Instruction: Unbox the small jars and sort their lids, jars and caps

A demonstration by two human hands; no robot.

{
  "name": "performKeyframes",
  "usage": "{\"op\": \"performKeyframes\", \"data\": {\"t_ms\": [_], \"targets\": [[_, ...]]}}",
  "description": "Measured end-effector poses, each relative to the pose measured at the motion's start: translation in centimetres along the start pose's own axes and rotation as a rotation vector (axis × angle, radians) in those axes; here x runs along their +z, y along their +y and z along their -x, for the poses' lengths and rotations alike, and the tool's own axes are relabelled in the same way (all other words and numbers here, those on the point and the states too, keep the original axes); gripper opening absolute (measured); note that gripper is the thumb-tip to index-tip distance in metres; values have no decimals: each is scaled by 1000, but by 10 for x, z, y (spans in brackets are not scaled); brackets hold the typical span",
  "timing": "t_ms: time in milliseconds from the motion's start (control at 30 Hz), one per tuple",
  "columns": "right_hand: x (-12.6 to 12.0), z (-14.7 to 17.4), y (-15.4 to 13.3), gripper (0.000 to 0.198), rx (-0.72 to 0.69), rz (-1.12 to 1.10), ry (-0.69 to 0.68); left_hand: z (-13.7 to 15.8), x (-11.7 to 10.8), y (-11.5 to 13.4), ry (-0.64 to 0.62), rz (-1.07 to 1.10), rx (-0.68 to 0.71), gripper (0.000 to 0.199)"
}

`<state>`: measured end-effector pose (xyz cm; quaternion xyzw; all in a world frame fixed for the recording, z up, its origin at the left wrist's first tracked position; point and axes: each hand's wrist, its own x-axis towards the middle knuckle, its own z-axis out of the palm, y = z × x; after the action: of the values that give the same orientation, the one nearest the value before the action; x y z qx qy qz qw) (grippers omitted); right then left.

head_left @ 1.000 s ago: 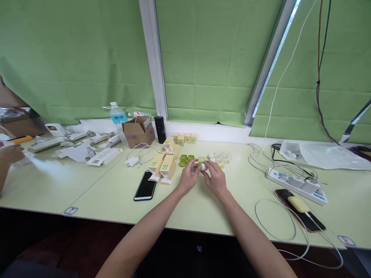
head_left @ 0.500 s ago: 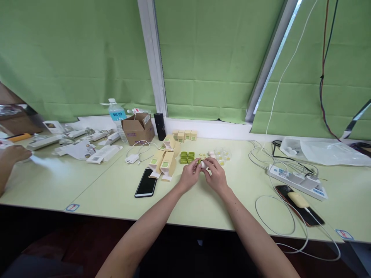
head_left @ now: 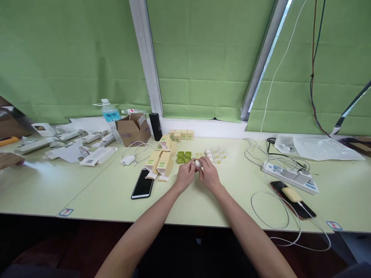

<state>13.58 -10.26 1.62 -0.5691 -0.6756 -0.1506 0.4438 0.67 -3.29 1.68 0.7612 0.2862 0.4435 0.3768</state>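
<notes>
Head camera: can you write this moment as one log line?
left hand: pinching small white piece | right hand: pinching same piece | nearby: green rings, yellow boxes, black phone | table

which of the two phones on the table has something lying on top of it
The phone on the right, beside the power strip: a yellow pad-like object lies on it. The left phone is bare.

**Tabletop Layout**

You face a pale green tabletop (head_left: 203,200). Left of centre, a black phone (head_left: 142,184) lies flat. Just beside it, cream cartons (head_left: 161,162) lie tipped over. Behind them, note the small green trays (head_left: 184,156), the row of small boxes (head_left: 181,134), the cardboard box (head_left: 132,129), the black cylinder (head_left: 155,126) and the water bottle (head_left: 111,117). To your right, locate the power strip (head_left: 291,177), a second phone (head_left: 294,199) and loose white cables (head_left: 269,216).
</notes>
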Motion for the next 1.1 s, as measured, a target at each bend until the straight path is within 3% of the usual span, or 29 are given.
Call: {"op": "performKeyframes", "data": {"t_ms": [200,433,533,667,800,967,1100], "targets": [[-2,3,4,33,40,-70,-38,1,1,7,-35,262,-71,39],[-3,2,5,29,107,-146,-14,-3,1,0,-63,418,-160,45],[-4,1,5,27,130,-195,39,-2,0,-2,-124,474,-102,49],[-5,1,3,26,198,-256,77,1,1,-3,-151,410,-14,55],[-4,-1,8,31,341,-350,116,-2,4,-10,-102,342,-55,49],[-11,-29,49,38,530,-365,224,-13,-1,-22,6,403,-73,52],[-18,-68,97,37,598,-45,-43,-16,-3,-28,39,428,-80,53]]}}
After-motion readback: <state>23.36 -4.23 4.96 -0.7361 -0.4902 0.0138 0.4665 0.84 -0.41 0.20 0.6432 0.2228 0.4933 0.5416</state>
